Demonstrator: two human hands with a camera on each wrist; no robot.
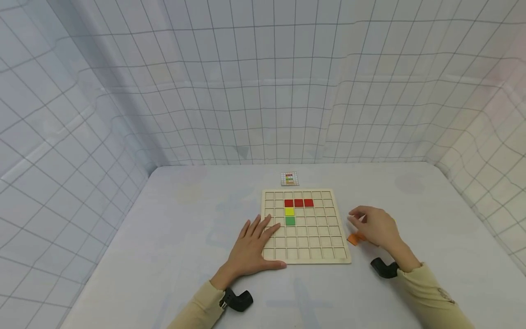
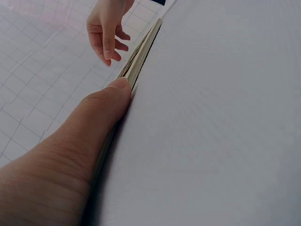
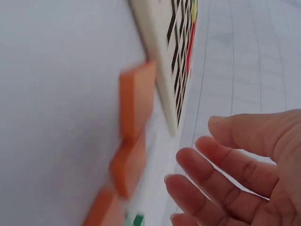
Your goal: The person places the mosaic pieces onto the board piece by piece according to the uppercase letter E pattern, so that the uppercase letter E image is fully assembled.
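In the head view, orange tiles (image 1: 353, 239) lie just lower-left of the nearer right hand (image 1: 376, 225), loosely bent, empty; the left hand (image 1: 249, 252), fingers spread, rests on the board (image 1: 316, 242).

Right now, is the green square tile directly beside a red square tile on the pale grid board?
No, the yellow square tile sits between the green tile and the nearest red tile.

The head view looks down over the worktop (image 1: 185, 214); low and close, left wrist view faces right, right wrist view far, sharing board (image 1: 322, 232) and right fingers (image 2: 108, 43).
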